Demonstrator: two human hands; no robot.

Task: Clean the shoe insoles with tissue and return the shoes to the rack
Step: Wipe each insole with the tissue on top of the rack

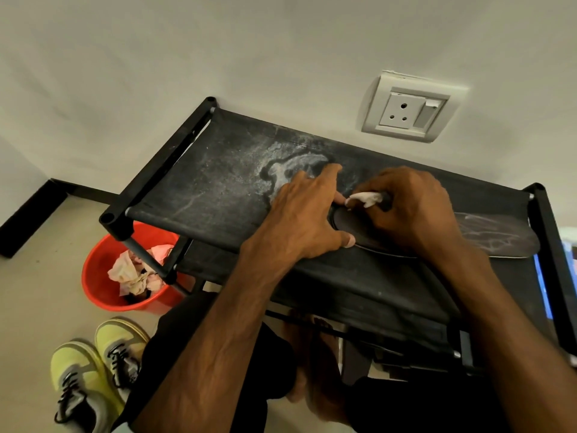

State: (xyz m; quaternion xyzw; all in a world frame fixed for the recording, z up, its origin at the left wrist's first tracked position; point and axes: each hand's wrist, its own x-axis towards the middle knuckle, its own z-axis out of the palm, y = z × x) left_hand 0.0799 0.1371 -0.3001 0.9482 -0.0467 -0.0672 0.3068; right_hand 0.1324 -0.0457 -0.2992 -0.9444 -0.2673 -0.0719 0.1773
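We stand over one black rack (199, 189), its fabric top streaked with pale dust. On the floor at its left corner sits one red bucket (93, 285) holding crumpled tissues, and near it two yellow shoes (81, 379). One dark insole (493, 242) lies flat on the rack's top, towards the right end, smeared with whitish marks. Our left hand (306, 214) lies spread and flat at the insole's left end. Our right hand (412, 210) curls round one white tissue (365, 198), pressing it to the insole.

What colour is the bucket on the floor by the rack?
The bucket is bright orange-red, with crumpled tissues inside. The head view shows it.
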